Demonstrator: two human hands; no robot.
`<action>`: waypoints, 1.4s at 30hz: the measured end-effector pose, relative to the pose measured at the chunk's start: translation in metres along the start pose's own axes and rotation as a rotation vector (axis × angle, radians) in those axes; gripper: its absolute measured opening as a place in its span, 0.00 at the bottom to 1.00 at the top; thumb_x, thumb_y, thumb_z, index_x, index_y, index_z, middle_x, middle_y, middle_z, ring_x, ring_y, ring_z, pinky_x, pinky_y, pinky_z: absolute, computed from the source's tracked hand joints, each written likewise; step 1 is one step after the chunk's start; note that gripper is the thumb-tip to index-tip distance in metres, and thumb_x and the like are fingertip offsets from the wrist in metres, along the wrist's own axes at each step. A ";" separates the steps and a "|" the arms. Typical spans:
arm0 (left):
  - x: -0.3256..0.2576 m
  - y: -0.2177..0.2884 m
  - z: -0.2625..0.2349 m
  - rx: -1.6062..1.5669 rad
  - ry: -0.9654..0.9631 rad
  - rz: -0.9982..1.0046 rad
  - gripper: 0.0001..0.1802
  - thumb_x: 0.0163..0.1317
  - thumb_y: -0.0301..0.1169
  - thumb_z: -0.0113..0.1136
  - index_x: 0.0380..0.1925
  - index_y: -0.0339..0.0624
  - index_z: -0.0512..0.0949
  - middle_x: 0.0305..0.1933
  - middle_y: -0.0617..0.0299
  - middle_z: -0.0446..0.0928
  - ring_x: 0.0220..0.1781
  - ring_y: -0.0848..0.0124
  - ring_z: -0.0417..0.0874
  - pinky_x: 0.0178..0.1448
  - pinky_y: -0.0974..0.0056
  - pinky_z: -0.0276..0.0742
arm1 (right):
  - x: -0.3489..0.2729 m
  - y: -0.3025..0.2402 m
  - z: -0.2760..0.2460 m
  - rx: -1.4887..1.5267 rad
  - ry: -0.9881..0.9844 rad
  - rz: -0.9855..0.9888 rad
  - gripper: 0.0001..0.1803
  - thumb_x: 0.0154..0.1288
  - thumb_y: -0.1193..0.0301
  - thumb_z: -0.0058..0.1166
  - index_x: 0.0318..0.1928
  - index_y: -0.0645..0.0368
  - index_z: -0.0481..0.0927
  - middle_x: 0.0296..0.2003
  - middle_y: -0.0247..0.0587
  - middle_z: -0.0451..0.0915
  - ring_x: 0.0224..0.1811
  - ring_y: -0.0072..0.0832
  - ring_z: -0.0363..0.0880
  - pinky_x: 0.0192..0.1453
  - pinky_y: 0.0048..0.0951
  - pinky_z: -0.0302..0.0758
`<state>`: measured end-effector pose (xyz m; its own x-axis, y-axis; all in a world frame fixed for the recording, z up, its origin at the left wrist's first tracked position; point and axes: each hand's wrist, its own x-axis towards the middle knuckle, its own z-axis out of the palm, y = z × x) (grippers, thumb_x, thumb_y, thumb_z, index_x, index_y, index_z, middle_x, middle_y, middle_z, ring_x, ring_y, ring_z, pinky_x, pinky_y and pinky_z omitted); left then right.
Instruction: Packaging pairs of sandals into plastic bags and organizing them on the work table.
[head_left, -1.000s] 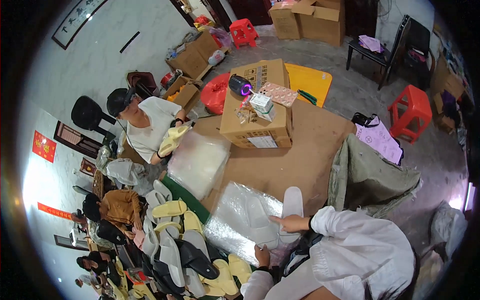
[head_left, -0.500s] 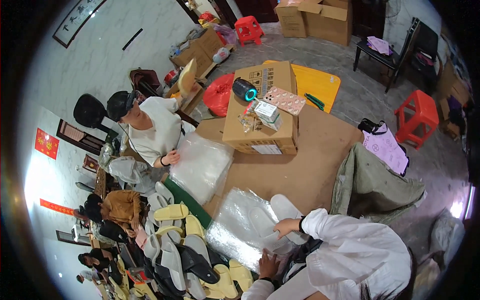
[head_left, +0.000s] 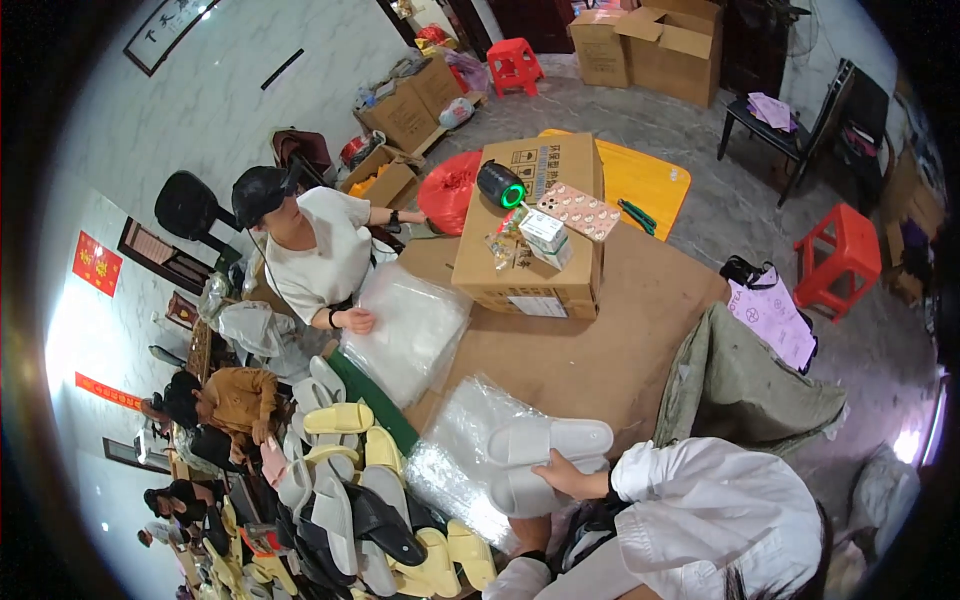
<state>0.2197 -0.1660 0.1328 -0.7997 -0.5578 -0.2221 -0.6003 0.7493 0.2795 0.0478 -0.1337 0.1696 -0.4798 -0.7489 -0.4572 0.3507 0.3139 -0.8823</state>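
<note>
Room to move: brown cardboard sheet (head_left: pixel 610 340) is lying across the floor as the work surface, bare in its middle, with its right edge meeting a slumped grey sack (head_left: pixel 750 390). Grey floor is lying open at the far right, around a red stool (head_left: pixel 845 255) and a black chair (head_left: pixel 790 120).

Right hand: right hand (head_left: pixel 565 478) is coming in from the near right in a white sleeve and gripping a pair of white slippers (head_left: pixel 550 440), fingers curled around the lower one.

Left hand: it is staying hidden beneath the slippers, so whether it is holding anything cannot be told.

Slippers' place: they are resting over a stack of clear plastic bags (head_left: pixel 465 440) at the sheet's near edge.

Near left: a loose pile of slippers (head_left: pixel 370 500) in yellow, white and black is crowding the floor beside the bags.

Co-worker: a person in a white shirt (head_left: pixel 310 250) is sitting at the left, pressing one hand on a second stack of clear bags (head_left: pixel 410 325).

Containers: a closed cardboard box (head_left: pixel 540 270) is standing on the sheet's far side, carrying a black speaker (head_left: pixel 500 185), a small white carton (head_left: pixel 545 230) and a patterned flat case (head_left: pixel 580 210). Large cartons (head_left: pixel 660 40) are standing open at the far wall; their contents are not showing.
</note>
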 end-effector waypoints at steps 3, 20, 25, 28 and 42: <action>-0.011 0.002 0.006 -0.038 -0.049 -0.151 0.34 0.53 0.49 0.54 0.57 0.43 0.64 0.61 0.39 0.58 0.64 0.47 0.57 0.63 0.49 0.56 | 0.017 0.035 0.009 0.228 -0.171 0.222 0.32 0.57 0.61 0.50 0.52 0.74 0.58 0.42 0.60 0.72 0.39 0.41 0.73 0.44 0.37 0.71; -0.022 0.000 0.010 0.127 -0.246 -0.103 0.35 0.52 0.44 0.56 0.60 0.45 0.61 0.65 0.34 0.46 0.66 0.42 0.51 0.66 0.50 0.53 | 0.024 0.030 -0.045 -0.941 -0.070 -0.285 0.21 0.48 0.58 0.57 0.36 0.62 0.79 0.41 0.54 0.73 0.44 0.48 0.72 0.46 0.41 0.71; -0.037 -0.013 0.017 0.156 -0.143 -0.128 0.30 0.53 0.36 0.52 0.58 0.44 0.62 0.63 0.37 0.54 0.63 0.44 0.57 0.66 0.51 0.55 | 0.044 0.042 -0.024 -0.857 -0.097 -0.402 0.17 0.43 0.63 0.55 0.32 0.64 0.79 0.34 0.56 0.75 0.41 0.49 0.71 0.44 0.42 0.69; -0.036 -0.006 0.004 0.110 -0.040 -0.069 0.26 0.53 0.31 0.48 0.55 0.41 0.65 0.62 0.41 0.57 0.62 0.49 0.61 0.65 0.54 0.58 | 0.054 0.046 -0.031 -0.564 -0.081 -0.628 0.14 0.42 0.70 0.51 0.30 0.65 0.78 0.32 0.58 0.74 0.38 0.53 0.70 0.42 0.42 0.69; -0.025 -0.019 -0.027 0.046 0.166 -0.130 0.16 0.55 0.28 0.46 0.45 0.43 0.71 0.33 0.56 0.76 0.36 0.60 0.79 0.37 0.58 0.74 | 0.046 -0.077 -0.096 -0.079 -0.652 0.267 0.10 0.59 0.74 0.49 0.41 0.64 0.78 0.35 0.36 0.80 0.30 0.23 0.78 0.36 0.25 0.76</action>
<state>0.2508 -0.1760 0.1586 -0.7087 -0.6991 -0.0953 -0.7004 0.6807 0.2146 -0.0784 -0.1364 0.2056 0.2029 -0.8295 -0.5204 0.3180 0.5584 -0.7662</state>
